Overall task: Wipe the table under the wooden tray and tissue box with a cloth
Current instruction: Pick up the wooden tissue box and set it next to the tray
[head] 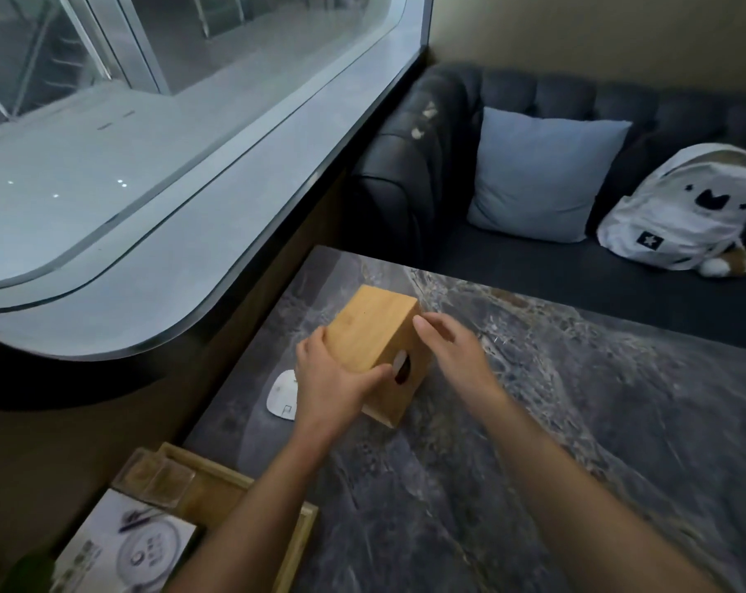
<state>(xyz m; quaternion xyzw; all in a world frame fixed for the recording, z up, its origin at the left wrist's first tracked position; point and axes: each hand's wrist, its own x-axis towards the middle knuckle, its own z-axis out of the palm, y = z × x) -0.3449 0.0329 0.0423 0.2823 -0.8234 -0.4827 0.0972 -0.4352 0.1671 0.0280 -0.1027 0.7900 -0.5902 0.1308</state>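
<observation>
A dark marbled table (pixel 533 442) fills the lower right of the head view. The wooden tissue box (pixel 373 336), the landmark here, is tilted on the table's far left part, its face with an oval opening turned toward the viewer and a sliver of white tissue showing in that opening.

The left hand (pixel 332 378) clasps the near left side of the tissue box, fingers wrapped along its left face and the thumb lying across the near edge beside the opening. The right hand (pixel 448 348) is at the box's right side, fingers loosely spread and curved; the fingertips touch or nearly touch the upper right edge, and whether it grips cannot be told.

Just left of the tissue box, partly hidden by the left wrist, a small white rounded device (pixel 282 395) lies flat on the table. Nearer the viewer than the box, at the table's left edge, lies the wooden tray (pixel 294 545), carrying a clear glass dish (pixel 159 477) and a printed card (pixel 123 545). Beyond the box stands a dark sofa (pixel 426 164) with a pale blue cushion (pixel 542 173) and a white backpack (pixel 683 216).
</observation>
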